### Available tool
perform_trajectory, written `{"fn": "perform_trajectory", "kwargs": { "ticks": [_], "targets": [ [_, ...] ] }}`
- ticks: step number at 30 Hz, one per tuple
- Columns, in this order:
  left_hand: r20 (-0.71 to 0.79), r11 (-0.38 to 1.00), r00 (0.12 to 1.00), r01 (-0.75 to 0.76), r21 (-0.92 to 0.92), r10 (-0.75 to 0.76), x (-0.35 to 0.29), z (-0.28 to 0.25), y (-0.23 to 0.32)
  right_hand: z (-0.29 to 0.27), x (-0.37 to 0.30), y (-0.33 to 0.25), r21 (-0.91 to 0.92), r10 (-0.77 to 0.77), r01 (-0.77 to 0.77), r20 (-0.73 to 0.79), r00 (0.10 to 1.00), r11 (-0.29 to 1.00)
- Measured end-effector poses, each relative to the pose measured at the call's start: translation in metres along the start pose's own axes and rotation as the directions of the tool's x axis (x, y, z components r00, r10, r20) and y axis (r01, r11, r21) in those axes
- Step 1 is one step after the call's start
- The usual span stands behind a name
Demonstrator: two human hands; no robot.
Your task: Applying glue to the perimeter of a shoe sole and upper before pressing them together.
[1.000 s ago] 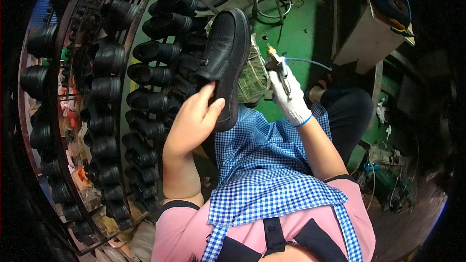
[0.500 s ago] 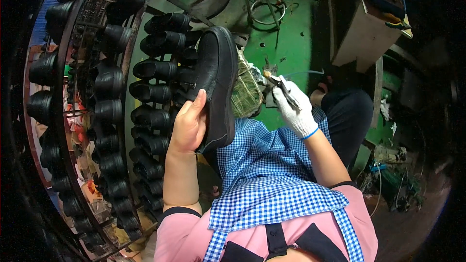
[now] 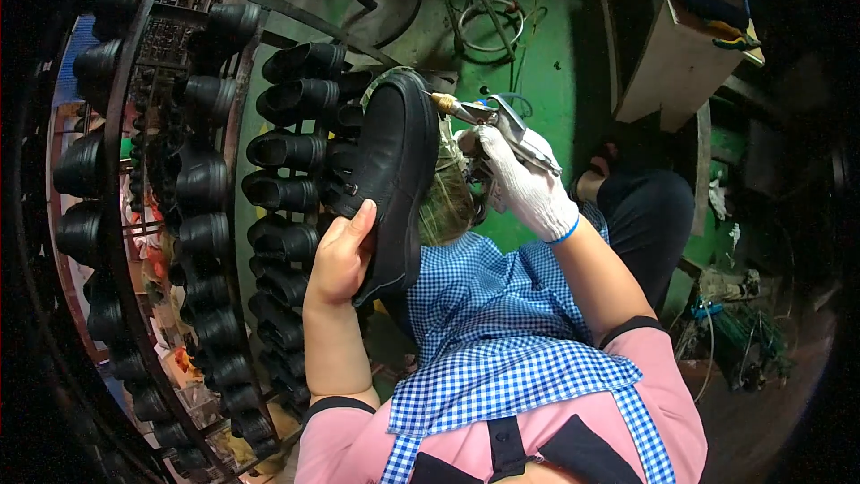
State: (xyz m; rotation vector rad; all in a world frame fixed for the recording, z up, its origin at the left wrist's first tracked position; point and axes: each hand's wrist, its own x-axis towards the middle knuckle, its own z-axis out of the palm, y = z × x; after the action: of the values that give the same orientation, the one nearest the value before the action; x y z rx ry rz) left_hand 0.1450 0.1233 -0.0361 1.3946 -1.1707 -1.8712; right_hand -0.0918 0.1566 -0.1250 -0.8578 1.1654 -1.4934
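My bare left hand [image 3: 342, 255] grips a black shoe [image 3: 387, 161] near its heel, thumb on the upper by a small strap, with the toe pointing away from me. In my white-gloved right hand [image 3: 524, 181] is a silver gun-like tool [image 3: 512, 128] with a lever and a thin brass-coloured nozzle. The nozzle's tip is at the right edge of the shoe's toe, where upper and sole meet; whether it touches I cannot tell. My fingers partly hide the tool's body.
At my left stands a metal rack [image 3: 115, 139] carrying many black shoes [image 3: 296, 100]. A pale wooden box [image 3: 667, 63] is at the far right. A wire ring [image 3: 520, 31] stands on the green floor [image 3: 551, 58]. Behind the held shoe is a taped bundle [image 3: 448, 206].
My right hand has raised and turned the tool, bringing its nozzle left to the shoe's toe. The shoe has tilted slightly and shifted a little toward me and leftward.
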Motion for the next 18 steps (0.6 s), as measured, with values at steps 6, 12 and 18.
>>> {"fn": "perform_trajectory", "kwargs": {
  "ticks": [6, 12, 18],
  "targets": [
    [0.021, 1.000, 1.000, 0.013, 0.020, -0.014, 0.000, -0.001, 0.001, 0.004, 0.009, 0.003, 0.048, 0.067, -0.067, 0.003, 0.998, 0.997],
    [-0.028, 1.000, 0.999, -0.015, 0.014, 0.015, -0.006, 0.006, 0.002, 0.006, 0.013, 0.008, 0.032, 0.007, -0.006, -0.023, 1.000, 0.999],
    [-0.021, 1.000, 1.000, 0.001, 0.007, -0.001, -0.005, 0.005, 0.002, 0.007, 0.013, 0.014, 0.068, 0.010, -0.009, -0.015, 1.000, 0.998]
  ]
}}
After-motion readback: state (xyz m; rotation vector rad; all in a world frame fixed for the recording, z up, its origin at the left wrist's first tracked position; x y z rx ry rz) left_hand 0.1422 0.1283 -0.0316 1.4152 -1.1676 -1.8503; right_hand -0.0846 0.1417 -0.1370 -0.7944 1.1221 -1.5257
